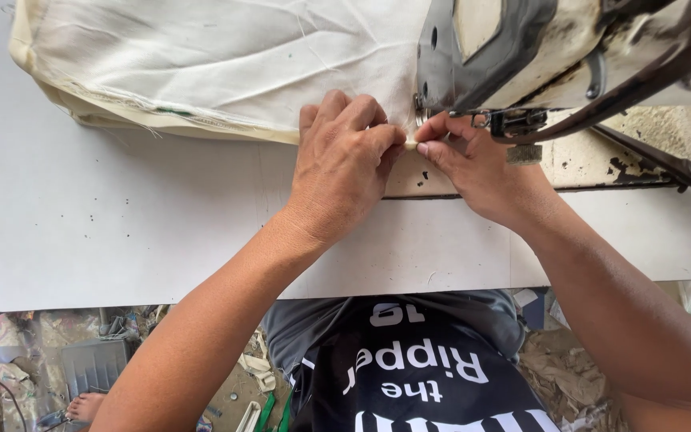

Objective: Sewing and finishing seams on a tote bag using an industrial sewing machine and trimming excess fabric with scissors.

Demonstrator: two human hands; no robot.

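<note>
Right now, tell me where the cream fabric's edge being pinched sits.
In the head view, the pinched fabric edge is just right of centre near the top, between the left hand and right hand, directly below the sewing machine head.

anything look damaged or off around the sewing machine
Yes. The sewing machine is worn: its cream paint is chipped and grimy, and the bed plate beside the right hand shows dark flaking patches. The white fabric has a frayed edge with loose threads. Scraps litter the floor.
</note>
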